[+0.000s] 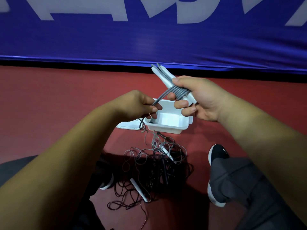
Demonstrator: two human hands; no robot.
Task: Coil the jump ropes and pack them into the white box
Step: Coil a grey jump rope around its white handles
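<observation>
- Grey rope (180, 92): its cord is wound in several tight turns round its two pale handles (162, 75), which lie side by side and point up and away. The right hand (199, 100) grips the bundle; the left hand (137, 105) pinches the loose cord, whose tail hangs down to the box.
- Box (167, 128): white, rectangular and open, standing on the red floor (49, 105) below the hands. A flat white lid (126, 126) lies against its left side.
- Pile (157, 163): a loose tangle of grey and dark cords on the floor, just nearer than the box, with a white handle (138, 190) at its near edge.
</observation>
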